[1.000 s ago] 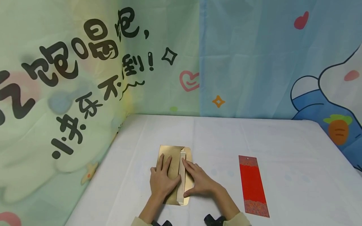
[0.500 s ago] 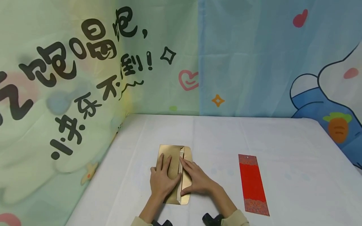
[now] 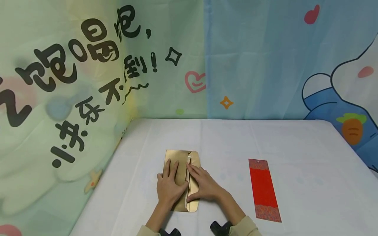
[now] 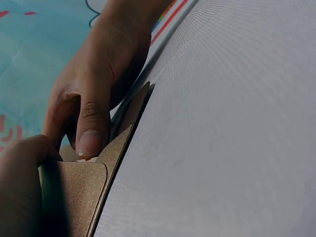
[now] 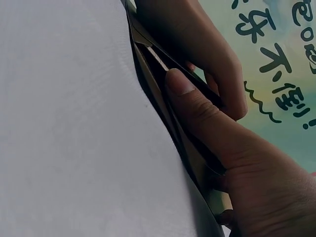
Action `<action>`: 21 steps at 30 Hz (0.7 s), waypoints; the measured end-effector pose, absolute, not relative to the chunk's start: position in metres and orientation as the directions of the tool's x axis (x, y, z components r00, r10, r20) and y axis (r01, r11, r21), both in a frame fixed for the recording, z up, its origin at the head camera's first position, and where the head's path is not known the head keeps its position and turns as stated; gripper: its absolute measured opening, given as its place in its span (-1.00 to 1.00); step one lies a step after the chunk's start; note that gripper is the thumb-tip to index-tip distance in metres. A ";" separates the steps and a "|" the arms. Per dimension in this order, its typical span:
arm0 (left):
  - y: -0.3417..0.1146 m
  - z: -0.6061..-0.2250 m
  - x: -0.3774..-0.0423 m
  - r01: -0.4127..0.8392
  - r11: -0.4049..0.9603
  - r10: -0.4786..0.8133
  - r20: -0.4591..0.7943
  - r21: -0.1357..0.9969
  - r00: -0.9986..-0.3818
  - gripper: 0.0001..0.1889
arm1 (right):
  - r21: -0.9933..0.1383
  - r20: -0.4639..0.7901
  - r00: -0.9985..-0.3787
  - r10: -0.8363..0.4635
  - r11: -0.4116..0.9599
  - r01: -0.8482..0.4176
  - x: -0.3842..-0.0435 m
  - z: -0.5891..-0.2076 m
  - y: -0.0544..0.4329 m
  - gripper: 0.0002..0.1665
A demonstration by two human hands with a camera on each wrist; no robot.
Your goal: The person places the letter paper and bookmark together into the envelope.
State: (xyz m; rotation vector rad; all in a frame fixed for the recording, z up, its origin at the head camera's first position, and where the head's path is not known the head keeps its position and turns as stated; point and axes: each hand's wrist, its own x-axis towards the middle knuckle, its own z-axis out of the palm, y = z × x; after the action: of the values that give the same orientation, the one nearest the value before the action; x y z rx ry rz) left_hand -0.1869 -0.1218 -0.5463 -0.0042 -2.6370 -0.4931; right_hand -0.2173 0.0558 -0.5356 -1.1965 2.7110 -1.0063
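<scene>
A gold envelope (image 3: 182, 158) lies on the white cloth in the head view, its flap (image 3: 195, 160) spread out to the right. At the mouth shows a thin pale strip (image 3: 189, 158), the rest of it hidden inside the envelope. My left hand (image 3: 170, 190) rests on the envelope body with fingers stretched forward, its thumb at the mouth's edge. My right hand (image 3: 206, 186) presses index fingertip and thumb tip, spread apart, along the strip at the mouth. In the right wrist view, the right thumb (image 5: 197, 106) reaches into the gap of the envelope.
A long red card (image 3: 264, 190) with patterned ends and a small hole lies on the cloth (image 3: 230, 141) to the right. Printed fabric walls (image 3: 251, 65) stand behind and on the left.
The pale strip has slid left into the envelope, so less of it shows. My right hand has moved left with it; the left hand has stayed on the envelope.
</scene>
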 end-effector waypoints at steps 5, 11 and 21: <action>-0.121 -0.546 -0.187 0.077 0.934 -0.087 0.431 0.349 -0.898 -0.17 | -0.548 0.246 -0.709 -0.661 0.508 -0.664 -0.218 -0.536 0.054 0.44; -0.121 -0.545 -0.186 0.077 0.933 -0.087 0.429 0.352 -0.899 -0.17 | -0.553 0.242 -0.717 -0.654 0.514 -0.656 -0.217 -0.538 0.053 0.45; -0.122 -0.546 -0.187 0.092 0.935 -0.077 0.449 0.343 -0.890 -0.19 | -0.525 0.281 -0.707 -0.649 0.513 -0.679 -0.220 -0.541 0.051 0.46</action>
State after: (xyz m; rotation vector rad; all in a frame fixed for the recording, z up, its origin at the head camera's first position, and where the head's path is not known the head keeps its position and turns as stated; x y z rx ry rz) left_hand -0.1866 -0.1223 -0.5457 -0.0109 -2.6222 -0.4960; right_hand -0.2204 0.0507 -0.5407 -1.2188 2.7743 -0.9967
